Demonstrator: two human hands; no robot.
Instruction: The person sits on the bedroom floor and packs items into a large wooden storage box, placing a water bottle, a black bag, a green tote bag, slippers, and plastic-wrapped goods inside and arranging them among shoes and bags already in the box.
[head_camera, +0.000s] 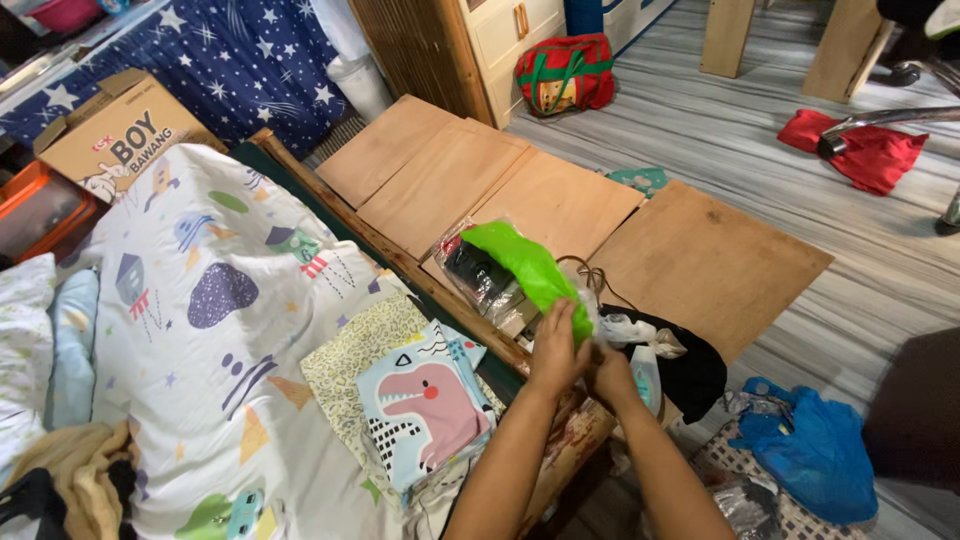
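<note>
The green plastic bag (525, 268) is gripped at its lower end by the left hand (556, 350), rising just above both hands. The right hand (612, 372) appears closed beside it, apparently pinching the same end. The folded dinosaur-print cloth (425, 405) lies left of the hands on the bed (200, 300), not yet bagged.

A bed (200, 330) with a patterned sheet fills the left side, and a folded dinosaur-print cloth (425, 405) lies near its right edge. Flat plywood boards (560, 200) cover the floor beside it. A cardboard box (120, 130) stands past the bed's far corner. On the grey floor rest a red bag (565, 72), a red cloth (865, 150) and a blue plastic bag (800, 445) (crumpled).
</note>
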